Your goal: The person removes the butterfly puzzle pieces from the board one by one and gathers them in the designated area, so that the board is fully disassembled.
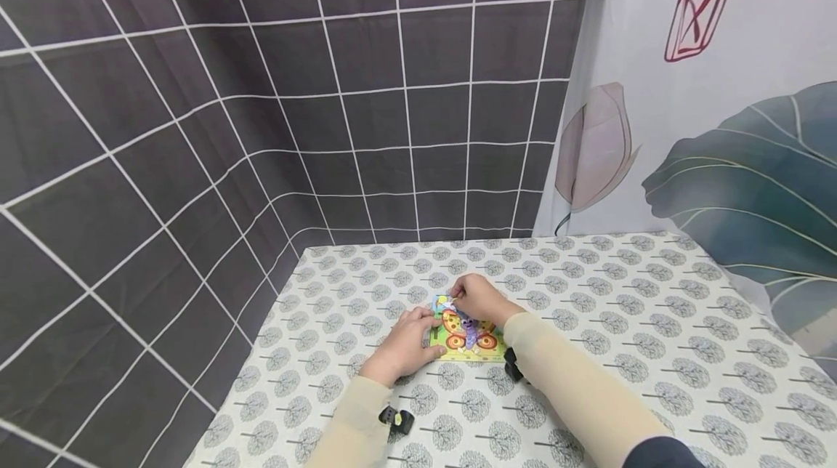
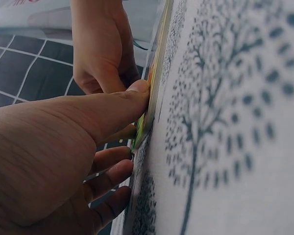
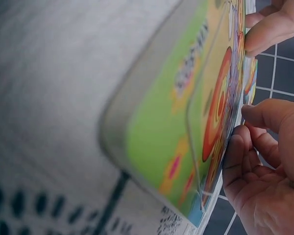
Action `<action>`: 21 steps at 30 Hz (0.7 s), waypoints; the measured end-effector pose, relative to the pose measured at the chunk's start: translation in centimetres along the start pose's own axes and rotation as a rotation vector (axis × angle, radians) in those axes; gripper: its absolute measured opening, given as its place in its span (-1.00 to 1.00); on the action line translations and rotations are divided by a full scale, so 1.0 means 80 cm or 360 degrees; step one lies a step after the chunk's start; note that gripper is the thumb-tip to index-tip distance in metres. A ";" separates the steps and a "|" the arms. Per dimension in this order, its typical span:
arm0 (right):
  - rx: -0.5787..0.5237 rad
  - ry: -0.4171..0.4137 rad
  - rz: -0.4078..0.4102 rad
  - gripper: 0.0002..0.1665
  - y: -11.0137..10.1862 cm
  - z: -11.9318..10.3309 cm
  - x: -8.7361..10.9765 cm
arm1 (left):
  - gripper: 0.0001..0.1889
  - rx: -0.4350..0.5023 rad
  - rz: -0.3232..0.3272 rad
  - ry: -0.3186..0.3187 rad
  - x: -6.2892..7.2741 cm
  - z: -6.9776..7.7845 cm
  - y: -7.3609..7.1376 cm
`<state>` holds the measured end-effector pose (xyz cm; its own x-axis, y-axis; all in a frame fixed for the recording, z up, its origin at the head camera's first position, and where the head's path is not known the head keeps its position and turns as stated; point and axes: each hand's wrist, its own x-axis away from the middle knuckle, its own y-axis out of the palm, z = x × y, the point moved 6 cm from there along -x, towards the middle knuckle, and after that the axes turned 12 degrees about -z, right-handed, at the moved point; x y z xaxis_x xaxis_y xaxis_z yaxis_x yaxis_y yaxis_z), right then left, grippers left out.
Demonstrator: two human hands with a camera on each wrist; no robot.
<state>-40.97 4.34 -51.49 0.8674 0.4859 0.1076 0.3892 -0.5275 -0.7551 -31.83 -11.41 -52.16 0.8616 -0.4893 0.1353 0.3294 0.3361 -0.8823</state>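
A thin butterfly puzzle board [image 1: 451, 352], brightly coloured in yellow, green and purple, lies flat on the patterned tabletop. My left hand [image 1: 407, 344] rests at its left side, thumb along the near left part and fingers spread along the left edge. In the left wrist view the thumb [image 2: 125, 100] presses down at the board's edge. Over the board's far part, my right hand [image 1: 482, 299] has thumb and forefinger drawn together in a pinch. The right wrist view shows these fingertips [image 3: 250, 115] low at the board's surface, mostly hiding the small puzzle piece between them.
A pale cloth with grey tree prints [image 1: 366, 293] covers the table. Dark curtains with a white grid [image 1: 431, 112] hang behind and to the left. A white curtain with leaf prints [image 1: 739, 184] hangs at the right. Each wrist wears a black strap [image 1: 397, 419].
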 end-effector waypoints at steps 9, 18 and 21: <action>-0.0073 -0.0019 0.0030 -0.93 -0.007 0.006 0.005 | -0.40 0.0009 0.0007 0.0009 0.002 0.002 0.000; -0.0256 0.0003 0.0080 -0.95 -0.023 0.022 0.017 | -0.41 0.0010 0.0003 -0.0001 0.001 0.002 0.000; -0.0273 -0.0010 0.0114 -0.94 -0.029 0.027 0.023 | -0.41 0.0015 0.0006 0.0001 0.001 0.001 0.000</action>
<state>-40.94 7.94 -50.91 0.8929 0.4472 0.0530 0.3744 -0.6718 -0.6391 -31.72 -11.38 -52.14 0.8626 -0.4886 0.1315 0.3296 0.3455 -0.8786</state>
